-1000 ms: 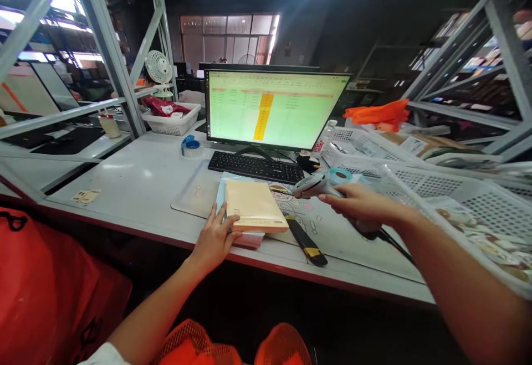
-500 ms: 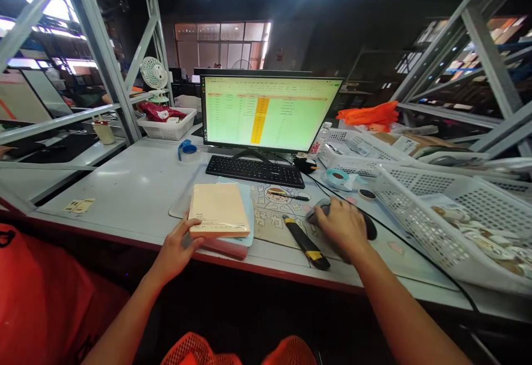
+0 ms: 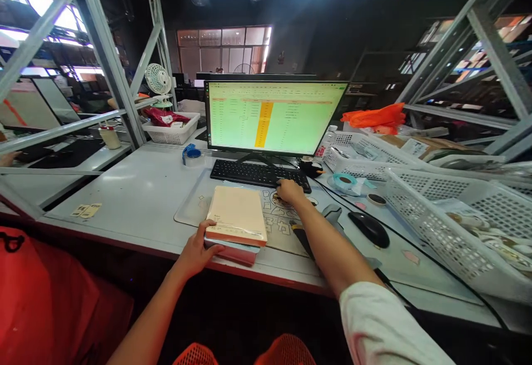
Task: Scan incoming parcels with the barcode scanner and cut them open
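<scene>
A cream notebook (image 3: 236, 212) in clear wrap lies on a pinkish-red book (image 3: 236, 255), with a light-blue edge between them. My left hand (image 3: 198, 251) is closed on the stack's near left corner, fingers on top and thumb along the side. My right hand (image 3: 291, 192) reaches to the front edge of the black keyboard (image 3: 249, 172), fingers curled down; whether something is between them is hidden. Under my right forearm lies a black-and-yellow utility knife (image 3: 301, 237), partly covered. Right of the forearm are a grey handheld device (image 3: 332, 214) and a black mouse (image 3: 369, 229).
Behind the keyboard stands a monitor (image 3: 274, 121) showing a spreadsheet. White plastic baskets (image 3: 419, 215) line the right side, near a blue tape roll (image 3: 344, 181). A blue tape dispenser (image 3: 192, 154) and paper tags (image 3: 86, 210) sit to the left. Black cables cross the mat.
My right hand has left the grey device beside the mouse and moved forward left to the keyboard's front edge. The notebook has shifted right with my left hand on it.
</scene>
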A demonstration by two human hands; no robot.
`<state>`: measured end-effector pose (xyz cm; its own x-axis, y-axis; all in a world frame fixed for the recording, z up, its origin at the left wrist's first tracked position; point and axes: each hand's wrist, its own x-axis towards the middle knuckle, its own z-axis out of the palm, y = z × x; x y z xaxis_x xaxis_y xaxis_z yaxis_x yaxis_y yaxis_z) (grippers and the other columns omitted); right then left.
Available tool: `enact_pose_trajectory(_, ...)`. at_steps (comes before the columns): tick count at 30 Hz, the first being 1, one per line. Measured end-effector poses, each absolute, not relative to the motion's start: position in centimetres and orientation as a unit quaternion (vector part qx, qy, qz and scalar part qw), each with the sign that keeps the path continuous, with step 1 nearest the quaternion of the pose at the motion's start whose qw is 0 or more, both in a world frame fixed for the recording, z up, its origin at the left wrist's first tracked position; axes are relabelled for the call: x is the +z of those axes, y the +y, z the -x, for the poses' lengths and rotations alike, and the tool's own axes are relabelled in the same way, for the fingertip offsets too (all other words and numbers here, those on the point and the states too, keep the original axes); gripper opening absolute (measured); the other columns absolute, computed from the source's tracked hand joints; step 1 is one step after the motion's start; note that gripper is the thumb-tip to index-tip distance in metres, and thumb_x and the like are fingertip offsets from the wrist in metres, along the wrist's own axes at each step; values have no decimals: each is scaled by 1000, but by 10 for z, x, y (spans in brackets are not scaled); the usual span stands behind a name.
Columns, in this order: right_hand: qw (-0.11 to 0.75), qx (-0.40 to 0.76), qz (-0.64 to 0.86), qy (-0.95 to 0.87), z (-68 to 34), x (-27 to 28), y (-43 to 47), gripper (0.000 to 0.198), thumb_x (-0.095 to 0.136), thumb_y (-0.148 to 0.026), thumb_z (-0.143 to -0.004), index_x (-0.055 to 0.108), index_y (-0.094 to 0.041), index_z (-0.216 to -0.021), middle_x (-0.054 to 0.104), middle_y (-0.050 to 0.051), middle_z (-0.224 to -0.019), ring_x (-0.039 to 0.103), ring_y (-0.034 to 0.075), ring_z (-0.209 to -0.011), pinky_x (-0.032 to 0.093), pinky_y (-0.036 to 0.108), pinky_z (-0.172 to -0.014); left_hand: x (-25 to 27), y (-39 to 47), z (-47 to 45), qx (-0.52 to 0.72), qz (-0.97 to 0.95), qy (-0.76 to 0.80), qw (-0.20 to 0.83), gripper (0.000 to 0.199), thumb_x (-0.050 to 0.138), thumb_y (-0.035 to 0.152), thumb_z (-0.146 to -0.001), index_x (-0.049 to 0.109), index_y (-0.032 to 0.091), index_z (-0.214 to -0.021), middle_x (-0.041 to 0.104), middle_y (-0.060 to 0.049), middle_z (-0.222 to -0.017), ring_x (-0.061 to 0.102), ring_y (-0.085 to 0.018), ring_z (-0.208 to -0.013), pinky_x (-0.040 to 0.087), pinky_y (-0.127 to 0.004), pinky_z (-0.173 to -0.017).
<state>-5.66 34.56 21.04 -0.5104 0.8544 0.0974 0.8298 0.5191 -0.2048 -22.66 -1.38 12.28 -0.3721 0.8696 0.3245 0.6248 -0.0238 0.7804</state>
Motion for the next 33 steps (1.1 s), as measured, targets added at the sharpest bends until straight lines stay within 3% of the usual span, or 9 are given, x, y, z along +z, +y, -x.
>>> enact_pose_trajectory(7,151,91,429,-886,67,225,324,50,47,-47,-103,66,-22,-143,71,10,-135,66,24,-122,49,30,-104,114,-14,226,459,-559,683,100,52,61,51,-97,46,23,-138,66,-14,-134,70,-29,-114,55,-43,-98)
enact_pose_trajectory(12,137,93,512,-843,51,225,328,58,55,-30,-96,55,-14,-152,65,24,-139,63,35,-127,48,46,-105,98,-18,224,486,-570,663,10,48,63,45,-97,45,21,-136,65,-17,-136,69,-30,-122,56,-45,-101)
enact_pose_trajectory(16,120,108,531,-832,43,219,333,62,60,-25,-93,51,-14,-154,65,25,-138,61,35,-129,46,46,-108,78,-17,223,498,-584,631,-111,45,67,43,-97,46,23,-131,70,-14,-123,73,-29,-113,61,-44,-94)
enact_pose_trajectory(18,124,120,526,-833,48,220,329,66,60,-27,-94,46,-15,-158,62,25,-141,59,35,-132,45,46,-110,71,-17,224,494,-592,617,-160,44,68,41,-97,45,24,-131,71,-12,-119,75,-28,-107,63,-42,-89)
enact_pose_trajectory(22,131,181,489,-843,66,237,312,56,63,-38,-95,60,-12,-145,63,25,-140,57,36,-135,45,46,-111,62,-15,226,494,-590,596,-228,38,62,37,-101,44,25,-132,71,-11,-117,76,-25,-102,64,-39,-82)
enact_pose_trajectory(24,144,221,449,-854,71,246,294,55,49,-49,-103,62,-13,-143,64,23,-140,60,33,-132,49,43,-108,57,-14,226,506,-570,592,-262,35,59,39,-103,45,24,-131,71,-11,-113,76,-25,-98,65,-39,-81)
enact_pose_trajectory(27,147,389,334,-846,68,243,252,71,24,-65,-107,43,-22,-160,64,18,-143,68,27,-120,57,41,-96,49,-8,228,530,-520,594,-309,34,56,44,-103,44,23,-126,69,-11,-108,76,-25,-95,66,-41,-79)
enact_pose_trajectory(30,147,644,177,-729,58,220,202,96,54,-74,-94,7,-36,-168,58,12,-151,69,28,-119,59,48,-95,44,-5,231,548,-494,594,-321,32,54,48,-102,46,23,-120,70,-10,-101,76,-26,-90,67,-42,-76)
enact_pose_trajectory(33,203,756,128,-610,47,197,163,114,84,-57,-75,14,-42,-163,67,5,-140,72,29,-113,56,52,-100,44,-12,228,551,-498,621,-251,36,48,61,-99,51,26,-106,70,-10,-94,77,-30,-86,68,-49,-76)
